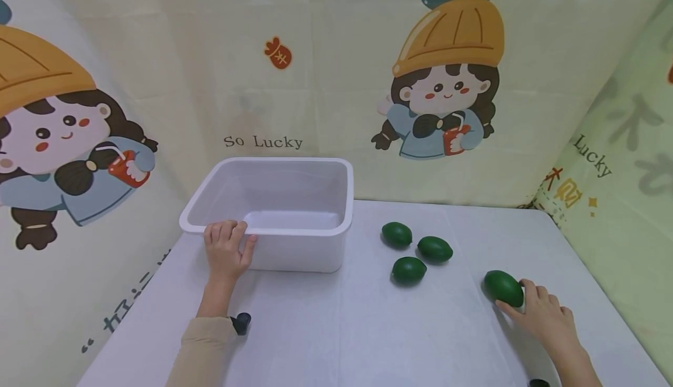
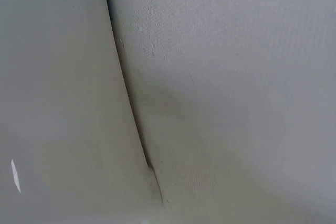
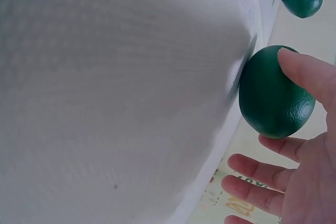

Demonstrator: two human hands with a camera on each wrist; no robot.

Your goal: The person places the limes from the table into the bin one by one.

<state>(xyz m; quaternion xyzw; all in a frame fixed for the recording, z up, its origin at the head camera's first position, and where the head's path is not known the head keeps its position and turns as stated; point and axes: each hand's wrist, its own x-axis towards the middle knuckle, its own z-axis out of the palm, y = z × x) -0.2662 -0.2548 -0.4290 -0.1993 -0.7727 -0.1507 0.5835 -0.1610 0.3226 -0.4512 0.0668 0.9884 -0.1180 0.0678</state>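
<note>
My left hand (image 1: 226, 249) grips the near rim of a white plastic basin (image 1: 294, 249), its fingers hooked over the edge and its thumb on the outside. In the left wrist view, the basin's smooth wall (image 2: 58, 103) stands against the white cloth; the hand itself is out of that view. On the right, my right hand (image 1: 547, 315) pinches a green lime (image 1: 503, 288) between thumb and forefinger. The right wrist view shows the thumb on that lime (image 3: 273, 95) and the other fingers spread away from it. The lime appears to rest on the table.
Three more green limes (image 1: 408, 270) lie grouped between the basin and my right hand. A white cloth (image 1: 368, 328) covers the table. Printed fabric (image 1: 336, 83) hangs behind it and along both sides.
</note>
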